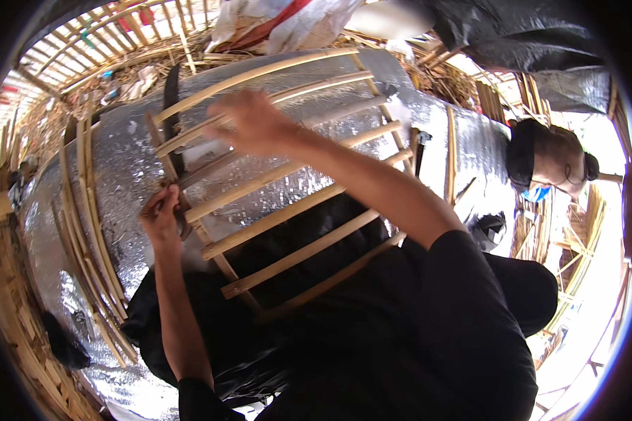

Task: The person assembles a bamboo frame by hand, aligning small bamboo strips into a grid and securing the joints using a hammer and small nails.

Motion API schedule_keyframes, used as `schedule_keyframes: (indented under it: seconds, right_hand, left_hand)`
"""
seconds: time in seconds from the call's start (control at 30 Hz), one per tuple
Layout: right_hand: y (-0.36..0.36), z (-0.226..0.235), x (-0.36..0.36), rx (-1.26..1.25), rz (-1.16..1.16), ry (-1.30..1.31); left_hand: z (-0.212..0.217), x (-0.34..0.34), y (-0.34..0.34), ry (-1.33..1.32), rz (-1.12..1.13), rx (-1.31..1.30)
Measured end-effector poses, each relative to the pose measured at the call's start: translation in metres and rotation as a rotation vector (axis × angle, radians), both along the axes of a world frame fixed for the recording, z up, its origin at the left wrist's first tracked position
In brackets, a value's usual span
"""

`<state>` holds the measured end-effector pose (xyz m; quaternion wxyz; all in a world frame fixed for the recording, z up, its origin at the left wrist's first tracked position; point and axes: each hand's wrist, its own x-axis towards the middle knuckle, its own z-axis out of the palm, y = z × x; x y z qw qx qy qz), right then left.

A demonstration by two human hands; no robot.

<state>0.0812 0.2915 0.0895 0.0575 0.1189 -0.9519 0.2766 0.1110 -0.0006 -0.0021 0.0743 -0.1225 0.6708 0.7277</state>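
Note:
A ladder-like frame of bamboo slats (281, 217) on two side rails lies across my lap and the silvery sheet (126, 182). My left hand (160, 216) is at its left rail, thumb and fingertips pinched together by a slat's end. What sits between those fingertips is too small to make out. Over the upper slats hovers my right hand (253, 125), blurred by motion, its fingers reaching left and apart, with nothing visible in them. A long dark blade (171, 98) lies along the left rail, partly under the slats; its handle end is hidden near my left hand.
Loose bamboo strips (84, 231) lie on the sheet to the left, and a single strip (451, 154) to the right. A small black-and-metal object (420, 149) rests beside the right rail. Bamboo fencing (105, 42) and a white sack (260, 28) stand at the back.

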Motion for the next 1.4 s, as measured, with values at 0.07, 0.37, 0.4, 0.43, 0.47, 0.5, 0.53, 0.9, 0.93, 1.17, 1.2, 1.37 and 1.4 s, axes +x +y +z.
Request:
schedule_keyframes:
  seconds: [0.07,0.37,0.4,0.43,0.47,0.5,0.53,0.9,0.93,1.17,1.2,1.37,1.4]
  right_hand:
    - [0.062,0.038,-0.008,-0.130,-0.136,0.040]
    - [0.414,0.164,0.219,1.152,-0.305,-0.888]
    - [0.433,0.181,0.258,1.034,-0.295,-0.976]
    - [0.439,0.192,0.293,0.909,-0.432,-0.938]
    - [0.443,0.198,0.329,0.778,-0.568,-0.890]
    - [0.449,0.200,0.367,0.672,-0.571,-0.807]
    - [0.445,0.188,0.396,0.585,-0.693,-0.733]
    - [0.276,-0.009,0.609,0.189,-1.151,-0.732]
    - [0.277,-0.015,0.614,0.161,-1.208,-0.702]
    - [0.313,-0.041,0.628,0.113,-1.463,-0.647]
    - [0.322,-0.045,0.628,0.152,-1.464,-0.601]
    - [0.367,-0.050,0.539,0.431,-1.330,-0.183]
    - [0.370,-0.043,0.506,0.353,-1.315,-0.183]
  left_hand:
    - [-0.005,0.001,-0.010,0.010,0.023,-0.041]
    - [0.006,0.002,-0.003,-0.009,0.053,-0.087]
    - [0.009,0.002,-0.004,0.005,0.015,-0.145]
    - [0.011,0.003,-0.003,-0.002,-0.002,-0.152]
    - [0.014,0.004,-0.003,-0.004,-0.023,-0.161]
    - [0.015,0.001,-0.001,-0.002,-0.049,-0.161]
    - [0.008,-0.002,-0.006,-0.019,-0.031,-0.206]
    - [0.041,0.002,0.023,-0.020,-0.089,-0.761]
    - [0.045,0.002,0.024,-0.021,-0.090,-0.770]
    - [0.037,-0.008,0.009,-0.092,-0.126,-0.767]
    - [0.043,-0.007,0.015,-0.128,-0.126,-0.728]
    - [0.028,-0.023,-0.013,-0.125,-0.153,-0.616]
    - [0.038,-0.020,-0.003,-0.144,-0.135,-0.633]
